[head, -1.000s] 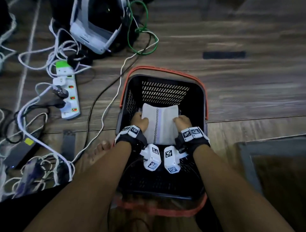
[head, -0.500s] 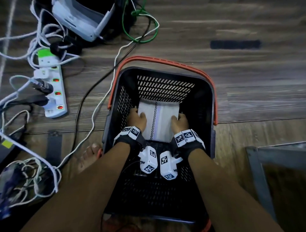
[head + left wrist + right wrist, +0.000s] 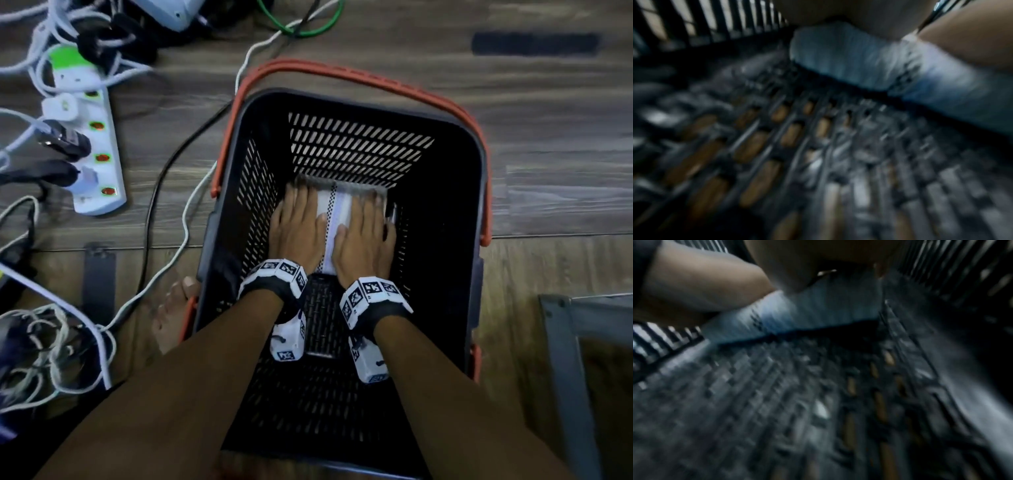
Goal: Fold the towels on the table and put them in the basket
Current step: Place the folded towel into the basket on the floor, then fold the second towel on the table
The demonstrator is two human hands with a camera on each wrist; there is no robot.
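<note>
A folded white towel (image 3: 337,212) with a checked stripe lies on the floor of the black basket (image 3: 476,192) with orange handles, close to its far wall. My left hand (image 3: 298,222) lies flat on the towel's left half, fingers straight. My right hand (image 3: 364,233) lies flat on the right half in the same way. Only the middle strip of the towel shows between them. Both wrist views are blurred; the towel (image 3: 849,61) (image 3: 818,311) sits on the basket's slotted floor (image 3: 797,162) (image 3: 777,402) under the palms.
The basket stands on a wooden floor. To its left are a white power strip (image 3: 92,144), tangled cables (image 3: 164,192) and a bare foot (image 3: 174,308). A grey metal frame (image 3: 565,359) stands at the lower right. The near half of the basket floor is bare.
The hands went deeper into the basket with the towel. They held it by its sides before; now they lie flat on top of it on the basket floor.
</note>
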